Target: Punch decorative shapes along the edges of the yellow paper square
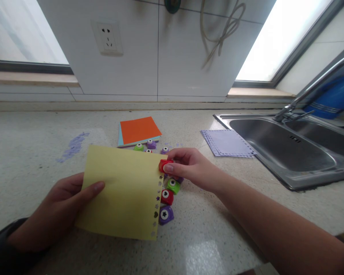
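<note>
My left hand [70, 200] grips a yellow sheet of paper [120, 191] by its left edge, thumb on top. Small star, heart and flower shapes are punched down the sheet's right edge. At that edge's upper end, my right hand [187, 168] pinches a red craft punch [164, 166], which sits on the paper's border. Below it on the counter lie a green craft punch [172, 185], a second red punch [166, 197] with a heart and a purple punch [166, 214] with a star. More punches, such as a green one [139, 147], are partly hidden behind the paper.
An orange sheet [140, 130] tops a paper stack at the back. Lilac sheets [227, 143] with punched borders lie beside the steel sink [263, 168]. Purple paper bits [74, 147] are scattered on the counter at left. A wall socket [107, 38] is above.
</note>
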`<state>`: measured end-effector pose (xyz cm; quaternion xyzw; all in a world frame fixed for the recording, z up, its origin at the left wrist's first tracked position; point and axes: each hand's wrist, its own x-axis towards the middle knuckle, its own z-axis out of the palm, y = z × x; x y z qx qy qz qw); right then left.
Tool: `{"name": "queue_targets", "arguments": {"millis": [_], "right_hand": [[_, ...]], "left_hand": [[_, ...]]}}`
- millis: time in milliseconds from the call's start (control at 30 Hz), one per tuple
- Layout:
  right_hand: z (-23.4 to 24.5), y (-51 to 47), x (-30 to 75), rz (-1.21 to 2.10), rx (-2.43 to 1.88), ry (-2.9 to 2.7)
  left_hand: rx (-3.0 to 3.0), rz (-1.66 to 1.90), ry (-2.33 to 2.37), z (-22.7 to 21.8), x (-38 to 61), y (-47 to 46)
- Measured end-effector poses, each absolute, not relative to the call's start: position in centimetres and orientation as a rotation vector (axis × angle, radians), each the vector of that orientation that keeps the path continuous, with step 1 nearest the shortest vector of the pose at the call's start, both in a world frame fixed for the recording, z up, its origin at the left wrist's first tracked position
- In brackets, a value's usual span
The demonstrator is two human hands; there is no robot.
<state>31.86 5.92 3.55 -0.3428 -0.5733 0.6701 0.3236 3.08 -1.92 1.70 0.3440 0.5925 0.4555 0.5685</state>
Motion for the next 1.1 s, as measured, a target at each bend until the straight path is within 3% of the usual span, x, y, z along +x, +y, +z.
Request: {"name": "queue_targets", "arguments": {"millis": [1100], "right_hand": [[2.9,6.0,32.0,1.682,-0.924,-1.488]], "left_hand": [[0.806,0.986,1.356,0.4,1.3,-1.6]]}}
